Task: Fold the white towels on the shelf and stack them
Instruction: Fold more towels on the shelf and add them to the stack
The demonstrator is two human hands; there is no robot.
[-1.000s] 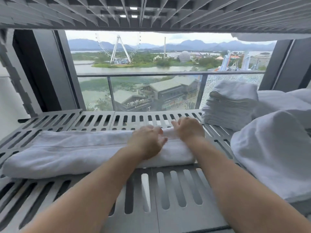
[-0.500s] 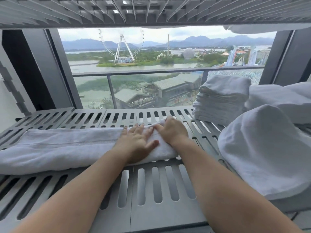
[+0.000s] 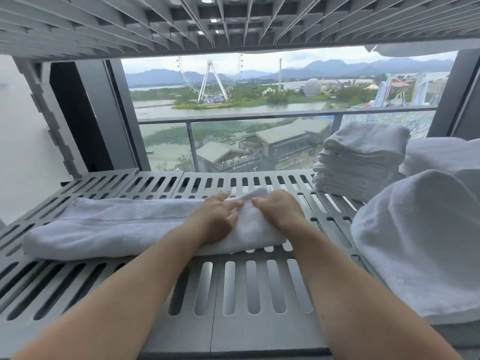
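**Item: long towel** (image 3: 130,227). White, folded lengthwise into a narrow band. It lay across the slatted grey shelf (image 3: 233,294) from far left to centre, its near edge thick and rounded.

**Left hand** (image 3: 220,219). It rested flat on the band near the right end, fingers straight and slightly spread, pressing and not gripping.

**Right hand** (image 3: 279,207). It sat at the right end of the band, just beside the left, with fingers curled over the far corner and the thumb on top. It held the cloth there, and the corner stood slightly raised.

**Folded stack** (image 3: 361,162). Several white towels, squared, at the right rear of the shelf and well apart from the hands.

**Loose towels** (image 3: 420,242). A bulky unfolded heap at front right, with more white cloth behind it.

**Background.** A glass railing (image 3: 259,116) and a Ferris wheel (image 3: 210,81) beyond.

**Risk, as judged.**
- The free left length was unweighted. Drawing the right end across could drag it askew or open the lengthwise fold.
- The terry might snag in the slots.
- The heap crowded the route to the stack.
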